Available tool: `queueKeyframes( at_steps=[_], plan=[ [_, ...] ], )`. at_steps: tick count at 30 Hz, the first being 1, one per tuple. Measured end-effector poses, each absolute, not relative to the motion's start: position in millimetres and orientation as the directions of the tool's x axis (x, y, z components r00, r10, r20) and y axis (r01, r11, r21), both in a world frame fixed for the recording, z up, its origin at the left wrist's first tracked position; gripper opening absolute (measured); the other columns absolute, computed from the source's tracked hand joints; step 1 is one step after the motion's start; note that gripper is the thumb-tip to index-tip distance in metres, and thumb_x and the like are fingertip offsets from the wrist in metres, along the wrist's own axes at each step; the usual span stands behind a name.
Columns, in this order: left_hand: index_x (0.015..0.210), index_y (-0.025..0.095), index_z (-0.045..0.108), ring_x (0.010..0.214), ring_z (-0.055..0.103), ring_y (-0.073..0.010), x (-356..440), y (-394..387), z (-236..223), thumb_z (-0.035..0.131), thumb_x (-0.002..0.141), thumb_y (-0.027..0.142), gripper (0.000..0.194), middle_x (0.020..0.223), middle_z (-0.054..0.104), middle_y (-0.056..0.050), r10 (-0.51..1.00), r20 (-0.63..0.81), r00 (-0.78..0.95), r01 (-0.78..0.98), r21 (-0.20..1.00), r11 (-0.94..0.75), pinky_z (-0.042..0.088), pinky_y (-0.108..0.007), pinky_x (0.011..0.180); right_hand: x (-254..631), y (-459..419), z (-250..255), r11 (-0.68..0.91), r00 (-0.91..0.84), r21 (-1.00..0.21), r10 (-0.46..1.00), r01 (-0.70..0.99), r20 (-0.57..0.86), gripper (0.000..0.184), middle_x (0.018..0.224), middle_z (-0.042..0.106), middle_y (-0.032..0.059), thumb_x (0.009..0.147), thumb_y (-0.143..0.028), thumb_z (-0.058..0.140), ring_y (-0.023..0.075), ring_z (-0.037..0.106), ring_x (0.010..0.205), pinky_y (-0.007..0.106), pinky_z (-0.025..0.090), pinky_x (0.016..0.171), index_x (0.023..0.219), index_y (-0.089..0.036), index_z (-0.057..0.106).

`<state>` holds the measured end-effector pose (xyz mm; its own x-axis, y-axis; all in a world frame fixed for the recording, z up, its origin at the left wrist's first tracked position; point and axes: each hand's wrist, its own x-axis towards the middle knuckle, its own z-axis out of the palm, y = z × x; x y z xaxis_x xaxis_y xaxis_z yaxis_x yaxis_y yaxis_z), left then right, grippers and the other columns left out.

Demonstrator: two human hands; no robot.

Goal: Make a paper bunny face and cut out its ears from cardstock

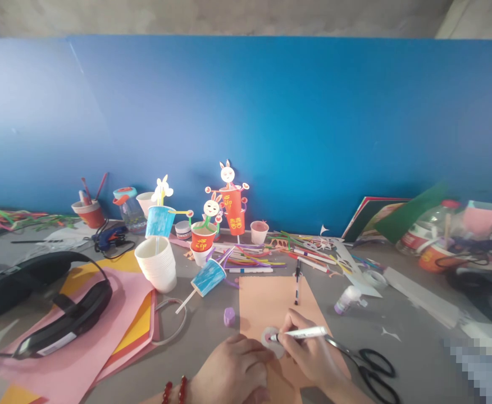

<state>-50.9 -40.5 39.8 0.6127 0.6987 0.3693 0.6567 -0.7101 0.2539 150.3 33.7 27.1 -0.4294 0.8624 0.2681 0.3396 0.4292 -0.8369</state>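
Note:
On the orange-pink sheet (252, 297) lies a small round white paper cutout (267, 332) with pinkish marking. My right hand (311, 356) is closed around a white marker pen (307, 333), its dark tip at the cutout. My left hand (233, 367) rests at the cutout's lower left edge, fingers bent together and pressing it down; its fingertips are partly hidden. A red bead bracelet (182, 388) circles the left wrist. Black-handled scissors (372, 367) lie right of my right hand, with the blades partly behind it. A black-and-white pen (297, 287) lies at the sheet's top.
Left are stacked white cups (157, 266), a tilted blue cup (206, 279) and black headphones (67, 314). Cup figures with rabbit heads (228, 174) stand behind. A purple block (229, 316) and glue stick (347, 299) flank the sheet. A blue partition (271, 112) closes the back.

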Motion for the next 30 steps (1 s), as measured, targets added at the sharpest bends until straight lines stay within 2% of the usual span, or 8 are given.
queueKeyframes(
  at_steps=[4,10,19,30],
  plan=[
    [0.078,0.021,0.057,0.102,0.068,-0.0169,-50.8,-38.5,39.5,0.074,0.084,0.026,0.019,0.122,0.073,0.003,0.702,0.356,0.617,0.661,0.249,-0.708,0.049,-0.028,0.085,150.8,33.1,31.2,0.392,-0.487,-0.862,0.849,0.321,0.205,0.014,0.062,0.051,-0.0051,0.084,-0.021,0.047,0.0134,0.050,0.059,0.022,0.040,0.057,0.071,-0.024,0.042],
    [0.079,0.021,0.059,0.104,0.068,-0.0173,-49.7,-40.9,39.3,0.071,0.087,0.025,0.015,0.119,0.074,0.002,0.703,0.359,0.614,0.663,0.250,-0.706,0.049,-0.029,0.088,150.1,31.8,43.5,0.374,-0.525,-0.852,0.839,0.366,0.142,0.008,0.062,0.054,-0.0049,0.077,-0.021,0.048,0.0143,0.052,0.059,0.022,0.041,0.056,0.071,-0.025,0.044],
    [0.080,0.020,0.059,0.102,0.068,-0.0171,-50.6,-40.7,38.8,0.069,0.087,0.026,0.014,0.120,0.074,0.000,0.685,0.373,0.626,0.661,0.213,-0.720,0.050,-0.028,0.086,148.5,32.0,41.2,0.458,-0.482,-0.800,0.840,0.386,0.249,0.014,0.057,0.049,-0.0060,0.079,-0.020,0.045,0.0129,0.048,0.053,0.021,0.037,0.052,0.067,-0.024,0.040],
    [0.079,0.021,0.057,0.104,0.068,-0.0184,-50.3,-41.6,39.1,0.069,0.087,0.025,0.015,0.122,0.073,0.002,0.703,0.341,0.624,0.664,0.243,-0.707,0.049,-0.029,0.088,148.3,29.9,47.3,0.454,-0.480,-0.780,0.847,0.431,0.228,0.015,0.054,0.052,-0.0055,0.081,-0.020,0.047,0.0135,0.052,0.051,0.020,0.039,0.050,0.067,-0.025,0.042]
  ],
)
